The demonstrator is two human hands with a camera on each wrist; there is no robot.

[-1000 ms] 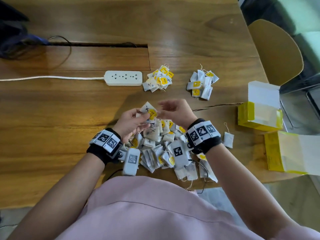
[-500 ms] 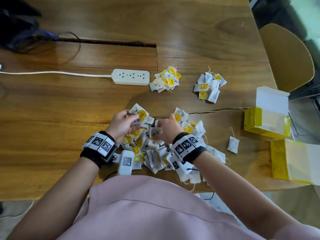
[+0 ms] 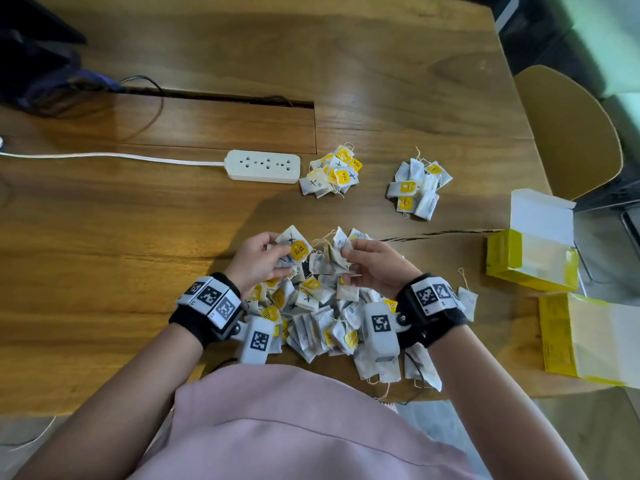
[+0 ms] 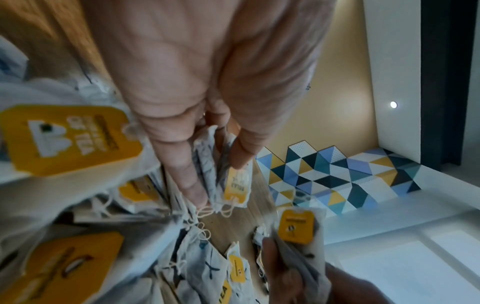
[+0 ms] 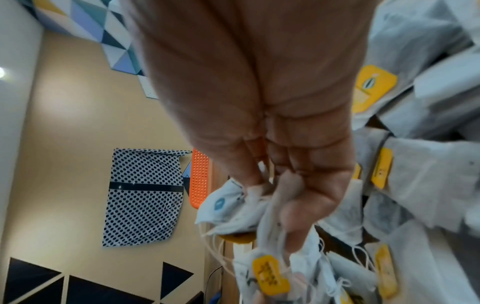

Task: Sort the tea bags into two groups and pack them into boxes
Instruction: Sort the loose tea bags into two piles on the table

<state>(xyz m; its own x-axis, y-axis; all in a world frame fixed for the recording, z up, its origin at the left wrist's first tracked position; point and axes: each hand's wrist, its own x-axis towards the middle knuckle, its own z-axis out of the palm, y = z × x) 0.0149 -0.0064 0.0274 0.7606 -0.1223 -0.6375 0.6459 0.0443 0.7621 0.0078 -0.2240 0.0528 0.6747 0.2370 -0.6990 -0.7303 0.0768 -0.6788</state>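
Observation:
A big heap of white tea bags with yellow tags [image 3: 322, 306] lies on the wooden table in front of me. My left hand [image 3: 256, 259] pinches a few bags with an X mark and a yellow tag [image 3: 294, 244] [image 4: 233, 185] at the heap's far left edge. My right hand [image 3: 367, 261] grips a bunch of white bags [image 3: 337, 254] [image 5: 233, 207], one with a blue mark, lifted off the heap. Two small sorted piles lie farther back: the X-marked pile [image 3: 332, 171] and the blue-marked pile [image 3: 417, 188].
A white power strip [image 3: 263, 166] with its cord lies left of the sorted piles. Two open yellow boxes [image 3: 530, 251] [image 3: 585, 341] stand at the right table edge, and one stray tea bag [image 3: 467, 301] lies near my right wrist. A chair [image 3: 568, 133] stands beyond.
My right hand went down into the heap half a second ago and has come up with a bunch of bags. My left hand still holds its X-marked bags in about the same spot.

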